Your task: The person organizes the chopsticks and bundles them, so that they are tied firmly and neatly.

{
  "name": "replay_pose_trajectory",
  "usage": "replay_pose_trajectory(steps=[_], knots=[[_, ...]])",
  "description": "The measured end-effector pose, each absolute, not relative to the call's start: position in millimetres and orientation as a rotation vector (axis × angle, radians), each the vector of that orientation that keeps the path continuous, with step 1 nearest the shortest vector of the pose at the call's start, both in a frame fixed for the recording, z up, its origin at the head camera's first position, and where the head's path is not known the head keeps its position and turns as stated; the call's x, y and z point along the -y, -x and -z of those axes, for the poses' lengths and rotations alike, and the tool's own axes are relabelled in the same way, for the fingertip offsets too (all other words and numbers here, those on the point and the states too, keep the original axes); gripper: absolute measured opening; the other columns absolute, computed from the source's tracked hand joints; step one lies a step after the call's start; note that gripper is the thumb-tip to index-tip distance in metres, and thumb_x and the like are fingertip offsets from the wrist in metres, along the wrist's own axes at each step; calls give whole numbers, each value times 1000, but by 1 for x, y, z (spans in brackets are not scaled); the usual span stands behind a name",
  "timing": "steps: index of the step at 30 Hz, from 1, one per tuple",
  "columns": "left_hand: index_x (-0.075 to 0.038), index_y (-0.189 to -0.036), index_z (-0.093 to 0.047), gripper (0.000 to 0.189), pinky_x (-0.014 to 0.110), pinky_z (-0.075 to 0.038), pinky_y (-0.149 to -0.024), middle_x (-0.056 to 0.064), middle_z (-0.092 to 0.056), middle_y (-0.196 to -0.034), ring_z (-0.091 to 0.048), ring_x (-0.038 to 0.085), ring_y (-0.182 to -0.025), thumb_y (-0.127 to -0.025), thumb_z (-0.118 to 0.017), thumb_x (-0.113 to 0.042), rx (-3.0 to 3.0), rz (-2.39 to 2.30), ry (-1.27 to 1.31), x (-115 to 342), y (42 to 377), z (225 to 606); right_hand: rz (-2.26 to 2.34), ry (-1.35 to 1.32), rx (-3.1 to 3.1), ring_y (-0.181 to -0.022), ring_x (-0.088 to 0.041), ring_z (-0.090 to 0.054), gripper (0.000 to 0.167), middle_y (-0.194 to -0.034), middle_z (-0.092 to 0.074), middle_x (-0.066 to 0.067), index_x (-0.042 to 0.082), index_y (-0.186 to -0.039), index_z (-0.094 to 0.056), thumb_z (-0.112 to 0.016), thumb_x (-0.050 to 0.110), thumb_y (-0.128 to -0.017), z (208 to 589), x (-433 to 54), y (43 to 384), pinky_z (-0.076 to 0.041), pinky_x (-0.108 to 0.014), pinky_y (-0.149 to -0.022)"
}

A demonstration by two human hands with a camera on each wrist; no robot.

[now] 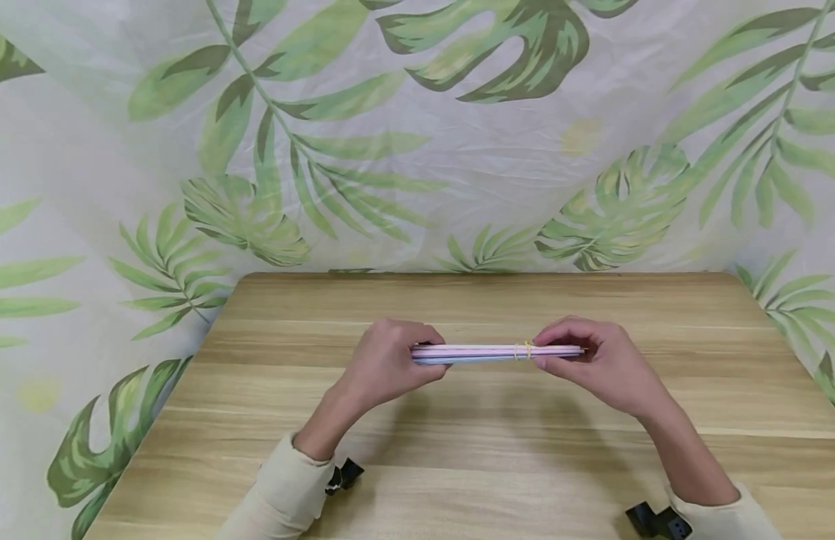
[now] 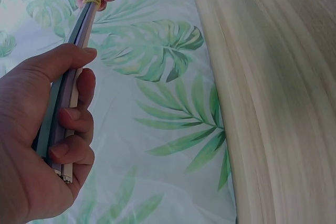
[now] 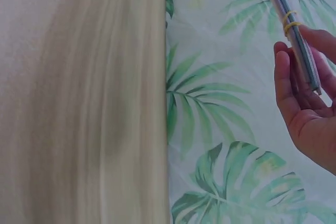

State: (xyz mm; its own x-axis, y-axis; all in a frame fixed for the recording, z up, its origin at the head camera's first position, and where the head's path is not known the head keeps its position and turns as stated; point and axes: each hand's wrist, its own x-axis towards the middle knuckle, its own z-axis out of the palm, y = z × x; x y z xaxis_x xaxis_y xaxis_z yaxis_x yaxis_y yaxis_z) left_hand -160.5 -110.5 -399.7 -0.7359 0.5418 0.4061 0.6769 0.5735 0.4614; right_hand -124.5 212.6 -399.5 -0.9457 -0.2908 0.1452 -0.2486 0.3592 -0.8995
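Note:
Both hands hold one bundle of slim, straight pastel sticks (image 1: 478,352), pink, lilac and blue, level above the wooden table. A yellow rubber band (image 1: 522,350) is wound round it near its right end. My left hand (image 1: 390,358) grips the left end; in the left wrist view the thumb lies along one side of the sticks (image 2: 80,32) and the fingers curl round the other. With thumb and fingers, my right hand (image 1: 596,360) pinches the right end beside the band, and the tips (image 3: 316,88) stick out past the thumb in the right wrist view.
Below the hands spreads the wooden table (image 1: 458,465), its far edge meeting a pale leaf-patterned cloth (image 1: 498,165) that hangs behind and at both sides. Black devices (image 1: 660,520) sit at both wrists, by the light sleeves (image 1: 285,480).

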Motion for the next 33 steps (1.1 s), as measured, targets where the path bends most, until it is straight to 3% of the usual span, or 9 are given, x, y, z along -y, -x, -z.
replay_pose_trajectory(steps=[8,15,21,26,33], knots=[[-18,-89,-80,14,17,-45,-58,-10,-74,-76,-52,-3,-60,-80,-88,-11,2578,877,1027,108,159,400,1697,463,-2525,-83,-9,-74,18,-99,-80,-4,11,-110,-81,-84,18,-94,404,-209,124,-61,-29,-70],[-19,-86,-80,11,15,-43,-58,-12,-72,-73,-51,-3,-59,-79,-86,-13,2566,885,1070,102,157,405,1711,444,-2475,-81,-12,-77,24,-100,-83,-5,15,-109,-85,-90,21,-87,410,-199,124,-62,-30,-71],[-18,-87,-80,11,16,-44,-59,-10,-73,-74,-52,-3,-59,-80,-87,-12,2571,880,1046,102,155,403,1681,465,-2502,-84,-10,-77,28,-105,-83,-7,13,-113,-84,-90,22,-88,404,-199,123,-62,-29,-72],[-17,-90,-81,13,16,-45,-58,-9,-75,-77,-52,-3,-60,-80,-88,-11,2600,864,1005,103,156,401,1663,500,-2559,-88,-9,-77,23,-109,-81,-7,13,-113,-82,-87,18,-91,398,-207,122,-63,-29,-73],[-18,-88,-80,12,16,-44,-58,-11,-74,-76,-52,-4,-59,-80,-88,-13,2595,844,1019,103,155,401,1665,522,-2564,-82,-9,-75,14,-99,-81,-4,15,-105,-82,-86,17,-91,401,-207,124,-61,-29,-70]])
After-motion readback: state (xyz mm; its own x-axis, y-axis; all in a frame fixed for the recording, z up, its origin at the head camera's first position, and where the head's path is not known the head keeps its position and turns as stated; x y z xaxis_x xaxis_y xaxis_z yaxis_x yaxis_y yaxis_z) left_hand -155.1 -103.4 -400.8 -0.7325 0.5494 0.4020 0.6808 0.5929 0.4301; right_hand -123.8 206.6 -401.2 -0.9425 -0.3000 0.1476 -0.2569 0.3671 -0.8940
